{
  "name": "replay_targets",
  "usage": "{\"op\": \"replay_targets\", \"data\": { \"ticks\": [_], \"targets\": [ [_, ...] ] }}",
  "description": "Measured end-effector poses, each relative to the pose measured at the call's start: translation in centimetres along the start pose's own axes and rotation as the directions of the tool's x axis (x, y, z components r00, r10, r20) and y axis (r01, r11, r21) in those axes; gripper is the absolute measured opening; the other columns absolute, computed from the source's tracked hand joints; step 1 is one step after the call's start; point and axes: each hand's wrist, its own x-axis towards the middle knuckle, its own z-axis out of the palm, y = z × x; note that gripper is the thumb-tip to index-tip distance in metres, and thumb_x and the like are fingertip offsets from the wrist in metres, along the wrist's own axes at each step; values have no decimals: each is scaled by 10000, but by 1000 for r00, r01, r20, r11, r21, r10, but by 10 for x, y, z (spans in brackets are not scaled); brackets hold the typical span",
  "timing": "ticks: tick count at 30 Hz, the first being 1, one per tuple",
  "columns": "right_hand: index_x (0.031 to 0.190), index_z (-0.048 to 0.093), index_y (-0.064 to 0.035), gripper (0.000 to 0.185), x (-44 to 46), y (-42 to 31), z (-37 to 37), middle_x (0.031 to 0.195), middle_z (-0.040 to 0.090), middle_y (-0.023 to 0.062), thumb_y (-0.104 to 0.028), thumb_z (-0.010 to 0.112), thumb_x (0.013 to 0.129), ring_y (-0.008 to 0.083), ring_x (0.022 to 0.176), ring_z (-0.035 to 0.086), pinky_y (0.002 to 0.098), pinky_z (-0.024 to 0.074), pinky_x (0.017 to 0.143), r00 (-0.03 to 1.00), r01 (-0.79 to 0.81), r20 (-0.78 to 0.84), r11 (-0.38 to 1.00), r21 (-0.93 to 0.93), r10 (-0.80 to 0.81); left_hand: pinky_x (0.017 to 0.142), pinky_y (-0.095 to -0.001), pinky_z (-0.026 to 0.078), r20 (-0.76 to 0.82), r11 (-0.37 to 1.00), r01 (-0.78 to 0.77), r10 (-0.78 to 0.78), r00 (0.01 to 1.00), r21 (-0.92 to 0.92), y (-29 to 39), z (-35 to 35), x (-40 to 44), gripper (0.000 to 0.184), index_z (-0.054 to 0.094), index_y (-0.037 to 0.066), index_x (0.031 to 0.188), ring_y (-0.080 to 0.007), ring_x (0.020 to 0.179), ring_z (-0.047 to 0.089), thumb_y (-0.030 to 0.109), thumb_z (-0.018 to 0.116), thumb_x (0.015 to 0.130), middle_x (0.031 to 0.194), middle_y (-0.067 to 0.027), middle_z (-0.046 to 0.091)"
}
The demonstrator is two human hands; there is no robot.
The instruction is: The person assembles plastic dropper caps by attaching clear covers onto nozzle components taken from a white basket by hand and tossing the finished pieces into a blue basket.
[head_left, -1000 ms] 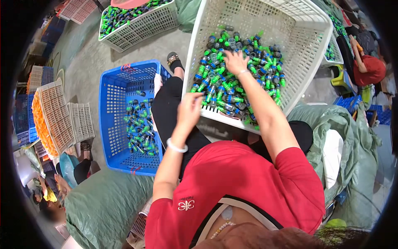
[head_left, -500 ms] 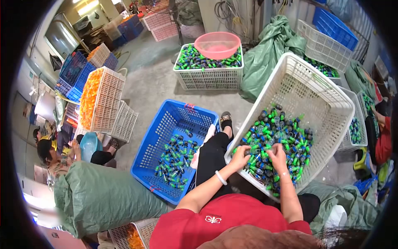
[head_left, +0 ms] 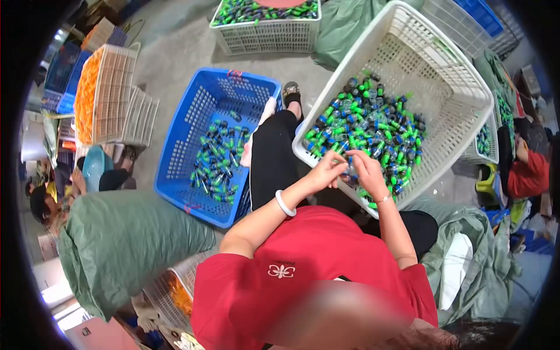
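Observation:
My left hand (head_left: 328,172) and my right hand (head_left: 370,176) are close together above the near rim of a tilted white basket (head_left: 434,44). The fingers of both are bent and pinched; what they hold, if anything, is too small to make out. In this basket lies a heap of small green, blue and dark plastic pieces (head_left: 373,125), some of them clear. To the left of my leg stands a blue basket (head_left: 175,140) with a smaller pile of similar pieces (head_left: 216,157) at its bottom.
A stuffed green sack (head_left: 128,245) lies at the left, with white crates (head_left: 116,99) of orange pieces beyond it. Another white basket (head_left: 265,36) of green pieces stands ahead. A person in a red sleeve (head_left: 529,175) sits at the right, another person (head_left: 49,198) at the left.
Both hands have come back from the heap toward my body and the basket's near rim, closer to each other. The view has tipped downward, so the baskets appear higher.

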Motion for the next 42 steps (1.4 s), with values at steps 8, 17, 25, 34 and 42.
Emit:
{"op": "replay_targets", "data": {
  "ticks": [8, 17, 25, 34, 42],
  "targets": [
    [1036, 625, -34, 260, 1, 3, 3, 829, 638, 103, -237, 475, 975, 186, 700, 600, 314, 463, 610, 993, -105, -62, 994, 10, 105, 567, -294, 461, 1, 884, -382, 396, 918, 270, -20, 8, 1, 268, 410, 55, 1130, -156, 635, 568, 212, 543, 958, 854, -89, 617],
    [1086, 556, -20, 304, -1, -2, 10, 885, 588, 60, -294, 485, 974, 176, 744, 586, 312, 475, 620, 828, -561, 235, 754, 341, 510, 572, -306, 428, 8, 671, -431, 536, 844, 603, -29, -5, -6, 269, 432, 60, 1126, -152, 649, 519, 206, 568, 946, 771, -33, 512],
    [1102, 556, -36, 350, -10, -17, 7, 870, 622, 151, -278, 657, 871, 320, 745, 630, 370, 502, 659, 963, 252, 176, 909, -332, -203, 495, -203, 316, 162, 933, 160, -113, 980, -322, -9, -30, -16, 191, 435, 94, 1100, -43, 562, 382, 231, 507, 988, 777, -22, 485],
    [1138, 559, -48, 417, -1, -6, 12, 885, 637, 148, -275, 696, 817, 338, 800, 622, 393, 497, 729, 949, -94, 300, 995, -37, 101, 668, -244, 448, -17, 989, -131, 132, 991, 73, -16, -35, -20, 193, 461, 47, 1106, -118, 741, 520, 146, 538, 960, 928, -74, 532],
    [1183, 573, -130, 416, 91, 94, -20, 1135, 547, 130, -131, 642, 774, 317, 1072, 519, 459, 466, 850, 996, -79, -33, 630, -772, 84, 868, -349, 445, -594, 716, -92, 637, 491, 692, 54, -148, -64, 291, 510, 0, 1130, -235, 1011, 555, 98, 619, 879, 1106, -146, 530]
  ]
}}
